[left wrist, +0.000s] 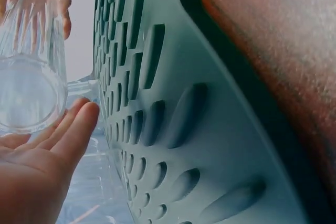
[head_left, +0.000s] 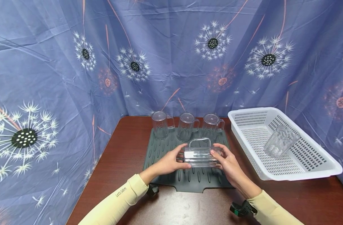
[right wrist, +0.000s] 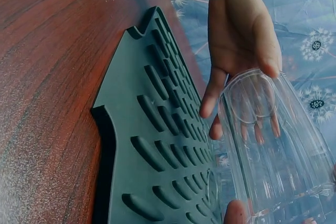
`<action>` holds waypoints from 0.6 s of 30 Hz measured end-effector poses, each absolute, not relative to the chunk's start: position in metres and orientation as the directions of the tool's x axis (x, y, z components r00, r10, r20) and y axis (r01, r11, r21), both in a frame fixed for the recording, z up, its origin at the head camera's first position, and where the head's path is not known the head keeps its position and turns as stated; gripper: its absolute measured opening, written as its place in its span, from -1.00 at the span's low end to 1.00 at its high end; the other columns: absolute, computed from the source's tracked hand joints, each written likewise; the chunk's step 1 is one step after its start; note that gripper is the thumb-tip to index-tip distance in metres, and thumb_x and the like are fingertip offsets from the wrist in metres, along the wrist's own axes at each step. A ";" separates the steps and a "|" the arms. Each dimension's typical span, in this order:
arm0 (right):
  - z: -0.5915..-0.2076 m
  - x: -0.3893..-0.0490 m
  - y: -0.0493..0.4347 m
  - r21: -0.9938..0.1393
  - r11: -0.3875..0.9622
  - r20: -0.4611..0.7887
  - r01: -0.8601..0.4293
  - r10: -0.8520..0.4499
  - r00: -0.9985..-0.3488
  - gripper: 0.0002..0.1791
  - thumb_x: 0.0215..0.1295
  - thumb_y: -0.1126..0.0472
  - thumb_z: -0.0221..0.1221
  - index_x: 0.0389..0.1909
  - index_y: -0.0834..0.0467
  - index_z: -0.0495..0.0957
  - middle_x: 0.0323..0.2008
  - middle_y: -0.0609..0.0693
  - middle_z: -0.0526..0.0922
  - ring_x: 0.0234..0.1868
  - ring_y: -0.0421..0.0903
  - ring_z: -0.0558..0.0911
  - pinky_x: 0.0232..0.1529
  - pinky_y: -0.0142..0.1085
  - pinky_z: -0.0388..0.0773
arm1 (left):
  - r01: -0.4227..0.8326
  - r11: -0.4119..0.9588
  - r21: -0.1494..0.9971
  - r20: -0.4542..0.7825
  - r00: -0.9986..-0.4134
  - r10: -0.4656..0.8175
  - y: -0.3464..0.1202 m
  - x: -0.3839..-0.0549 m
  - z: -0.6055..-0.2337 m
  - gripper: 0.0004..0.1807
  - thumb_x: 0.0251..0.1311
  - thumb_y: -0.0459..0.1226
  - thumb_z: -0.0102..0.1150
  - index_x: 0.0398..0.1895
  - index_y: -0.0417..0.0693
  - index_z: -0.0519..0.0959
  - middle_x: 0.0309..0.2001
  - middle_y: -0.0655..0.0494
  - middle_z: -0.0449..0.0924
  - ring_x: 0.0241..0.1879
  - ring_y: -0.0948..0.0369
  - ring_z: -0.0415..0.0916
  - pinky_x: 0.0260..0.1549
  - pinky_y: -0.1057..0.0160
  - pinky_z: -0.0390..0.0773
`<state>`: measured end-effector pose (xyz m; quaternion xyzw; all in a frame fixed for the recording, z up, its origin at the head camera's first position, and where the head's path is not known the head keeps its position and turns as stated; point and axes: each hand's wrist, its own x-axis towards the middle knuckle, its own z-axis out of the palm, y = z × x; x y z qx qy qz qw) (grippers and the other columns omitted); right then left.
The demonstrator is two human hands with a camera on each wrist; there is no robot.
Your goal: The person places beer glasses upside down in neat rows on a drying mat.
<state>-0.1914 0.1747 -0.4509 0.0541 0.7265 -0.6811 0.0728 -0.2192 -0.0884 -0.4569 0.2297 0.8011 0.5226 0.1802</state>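
Both hands hold one clear mug (head_left: 198, 158) sideways over a dark green ridged mat (head_left: 189, 185), its handle pointing away from me. My left hand (head_left: 170, 161) grips the base end between thumb and fingers. At the other end, my right hand (head_left: 229, 161) grips with its thumb on the near side. In the left wrist view the round base of the mug (left wrist: 26, 95) faces the left hand (left wrist: 42, 182). Three more clear mugs (head_left: 159, 125) (head_left: 185, 127) (head_left: 211, 125) stand upside down along the mat's far edge, handles to the right.
A white perforated basket (head_left: 298, 177) stands on the right of the brown table (head_left: 112, 150), with another clear mug (head_left: 281, 142) lying tilted inside. A blue curtain (head_left: 171, 62) with dandelion prints hangs behind the table and at its sides.
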 end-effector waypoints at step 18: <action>-0.452 -0.191 0.175 -0.976 0.066 -0.214 0.206 -0.169 -0.962 -0.30 0.51 -0.05 0.11 0.48 0.11 0.06 0.44 0.24 0.20 0.40 0.16 0.30 0.13 -0.05 0.48 | 0.238 0.280 0.930 0.081 -0.876 0.475 -0.091 -0.212 -0.456 -0.26 0.26 -0.20 0.36 0.49 0.09 0.30 0.21 -0.22 0.43 0.05 0.04 0.54 0.05 0.16 0.57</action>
